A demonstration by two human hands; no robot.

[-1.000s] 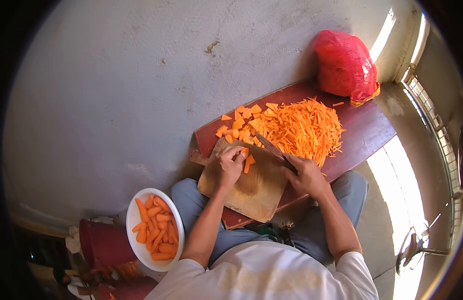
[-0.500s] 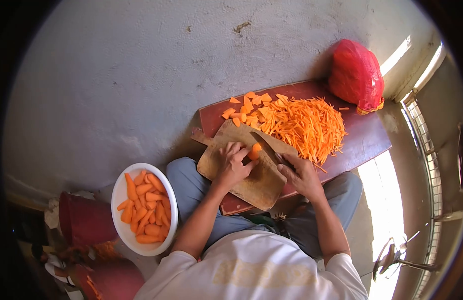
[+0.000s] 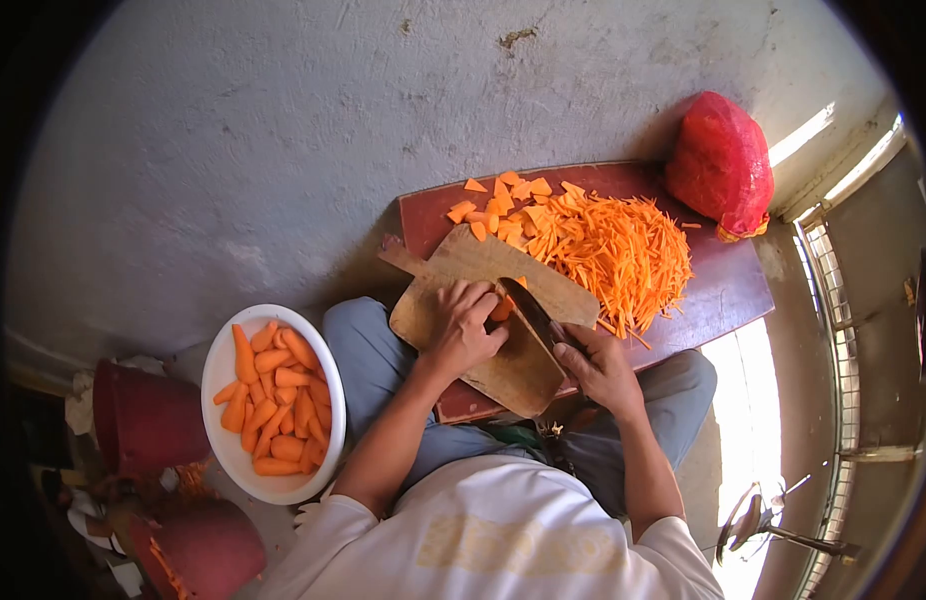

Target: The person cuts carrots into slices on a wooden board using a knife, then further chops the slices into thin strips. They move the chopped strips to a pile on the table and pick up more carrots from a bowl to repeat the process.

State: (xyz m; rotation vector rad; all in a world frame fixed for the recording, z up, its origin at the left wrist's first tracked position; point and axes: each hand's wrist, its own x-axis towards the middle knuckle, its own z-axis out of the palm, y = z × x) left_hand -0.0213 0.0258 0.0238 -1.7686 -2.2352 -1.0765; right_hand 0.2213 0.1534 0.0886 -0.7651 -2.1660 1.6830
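My left hand is closed around a short piece of carrot on the wooden cutting board. The fingers cover part of the piece. In my right hand is the handle of a knife, its dark blade lying against the carrot beside my left fingertips. A small bit of carrot shows just past the blade. Beyond the board, a heap of carrot strips and several thicker cut pieces lie on the dark red tabletop.
A white basin of whole peeled carrots stands left of my knee. Dark red buckets are farther left. A red mesh sack sits at the table's far right corner, near the grey wall.
The knife has moved left onto the carrot piece, its blade now against it near my left fingers. My left hand keeps its hold. The whole view has shifted slightly.
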